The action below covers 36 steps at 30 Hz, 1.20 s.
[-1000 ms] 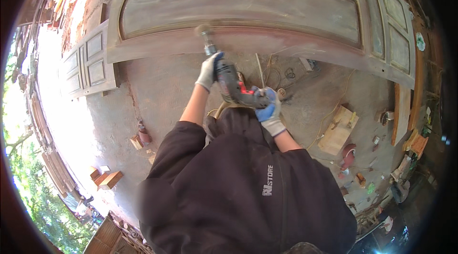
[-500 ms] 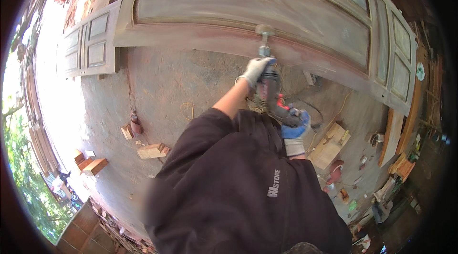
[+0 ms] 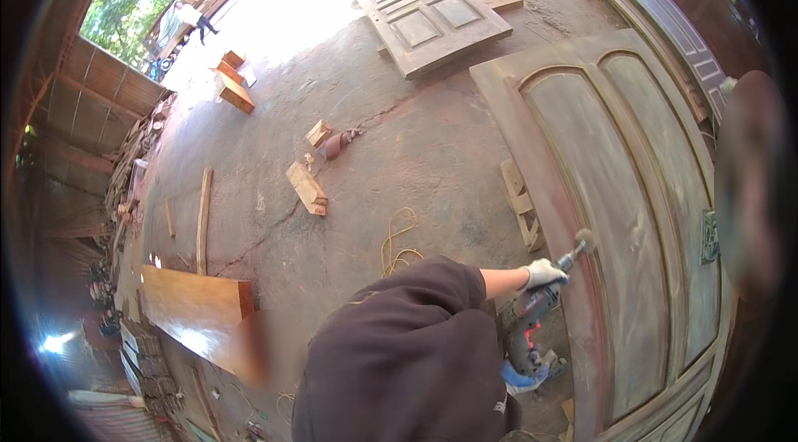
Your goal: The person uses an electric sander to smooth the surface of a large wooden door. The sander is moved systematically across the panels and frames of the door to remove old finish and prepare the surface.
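Observation:
Both my gloved hands hold a dark power tool (image 3: 533,304) with red marks and a metal shaft. My left hand (image 3: 544,274), in a white glove, closes round its front end just behind the shaft. Wrapped on the rear of the tool is my right hand (image 3: 527,377), in a blue and white glove, partly hidden by the tool. A round, brush-like head (image 3: 585,241) at the shaft's tip meets the near frame of a large panelled wooden door (image 3: 559,193), beside a panel's moulding. The door lies flat, its surface dusty and streaked.
A smaller panelled door (image 3: 440,45) lies beyond. Wooden blocks (image 3: 307,189), a reddish-brown tool (image 3: 336,145) and a yellow cord (image 3: 396,252) are on the floor. A varnished board (image 3: 195,299) stands at left. A person (image 3: 195,20) is far off near the bright opening.
My view has swung to the left, so the door now stands on the right side. Both hands keep their hold on the power tool, its head still at the door's frame.

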Each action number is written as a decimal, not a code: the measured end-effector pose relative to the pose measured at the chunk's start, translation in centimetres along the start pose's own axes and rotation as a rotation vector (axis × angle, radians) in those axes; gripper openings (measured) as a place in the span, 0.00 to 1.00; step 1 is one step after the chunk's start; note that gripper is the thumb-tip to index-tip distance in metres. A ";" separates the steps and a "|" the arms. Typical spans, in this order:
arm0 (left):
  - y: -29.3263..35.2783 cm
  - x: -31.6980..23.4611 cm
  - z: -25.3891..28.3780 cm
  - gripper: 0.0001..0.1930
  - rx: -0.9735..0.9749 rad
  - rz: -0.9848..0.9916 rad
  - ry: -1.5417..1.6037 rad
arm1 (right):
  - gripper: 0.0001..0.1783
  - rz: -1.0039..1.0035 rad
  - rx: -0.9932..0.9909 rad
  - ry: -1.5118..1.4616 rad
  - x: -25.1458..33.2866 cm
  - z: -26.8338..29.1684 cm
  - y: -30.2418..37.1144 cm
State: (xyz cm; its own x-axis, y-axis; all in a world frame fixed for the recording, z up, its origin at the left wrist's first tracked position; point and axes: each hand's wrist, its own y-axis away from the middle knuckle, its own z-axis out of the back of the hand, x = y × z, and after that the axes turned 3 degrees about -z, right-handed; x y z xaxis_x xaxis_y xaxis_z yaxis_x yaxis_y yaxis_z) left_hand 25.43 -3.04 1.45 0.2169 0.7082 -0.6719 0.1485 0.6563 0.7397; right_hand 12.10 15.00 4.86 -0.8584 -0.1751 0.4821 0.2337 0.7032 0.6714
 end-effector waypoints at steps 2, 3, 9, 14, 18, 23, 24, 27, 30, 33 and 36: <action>-0.3 -1.0 2.3 0.32 -0.059 0.000 0.067 | 0.11 -0.017 0.021 0.015 0.1 0.0 -0.2; -1.0 -1.2 3.2 0.31 -0.086 0.002 0.075 | 0.11 -0.021 0.027 0.018 0.2 0.0 -0.4; -0.7 -1.6 2.4 0.33 -0.099 0.026 0.085 | 0.14 -0.022 0.109 -0.029 2.6 2.3 -0.9; 0.0 0.8 -3.4 0.29 -0.003 0.040 0.194 | 0.13 0.018 -0.205 -0.148 5.2 4.3 0.3; -1.7 4.7 -9.6 0.24 0.131 0.044 0.184 | 0.13 0.096 -0.213 -0.177 8.1 7.5 4.1; 0.1 0.3 -12.9 0.31 0.225 0.001 -0.021 | 0.13 0.200 -0.244 -0.144 8.1 8.3 5.6; -0.8 0.8 -13.1 0.32 0.220 -0.015 -0.018 | 0.13 0.232 -0.242 -0.096 7.7 7.2 5.6; -2.6 0.8 -10.4 0.32 0.206 -0.053 -0.046 | 0.13 0.198 -0.341 -0.213 6.1 2.3 6.1; -3.2 -2.0 -2.5 0.28 0.131 -0.070 -0.045 | 0.11 0.201 -0.329 -0.324 1.8 -2.5 3.4; -3.6 -3.9 5.2 0.24 0.098 -0.105 0.058 | 0.11 0.235 -0.323 -0.388 -4.3 -8.9 3.3; -6.2 -5.1 14.5 0.22 0.047 -0.078 0.061 | 0.11 0.215 -0.257 -0.404 -10.4 -14.4 -0.4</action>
State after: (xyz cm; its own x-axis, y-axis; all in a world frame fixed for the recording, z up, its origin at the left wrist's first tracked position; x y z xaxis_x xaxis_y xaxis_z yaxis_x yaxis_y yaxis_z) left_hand 37.41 -14.52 0.81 0.1442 0.6705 -0.7278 0.2077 0.6986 0.6847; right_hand 27.51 6.64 7.62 -0.8744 0.2703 0.4031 0.4853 0.4935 0.7217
